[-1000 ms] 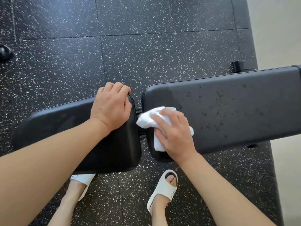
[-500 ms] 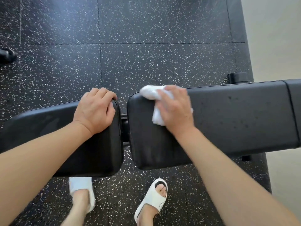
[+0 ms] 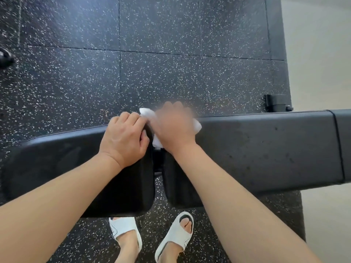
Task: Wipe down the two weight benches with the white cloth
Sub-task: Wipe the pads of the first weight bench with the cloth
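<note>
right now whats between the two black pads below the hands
In the head view, a narrow gap separates the left pad from the right pad; dark frame and speckled floor show through.

We are in a gym or home workout room. Under us lies black rubber floor tiling (image 3: pixel 161 76) flecked with white and laid in large squares, the kind put down beneath weights. Across it runs a black padded weight bench (image 3: pixel 266 147), its two cushions parted by a narrow gap. At the left edge a dark rounded piece of equipment (image 3: pixel 5 58) sits on the tiles; what it is, we cannot tell.
</note>
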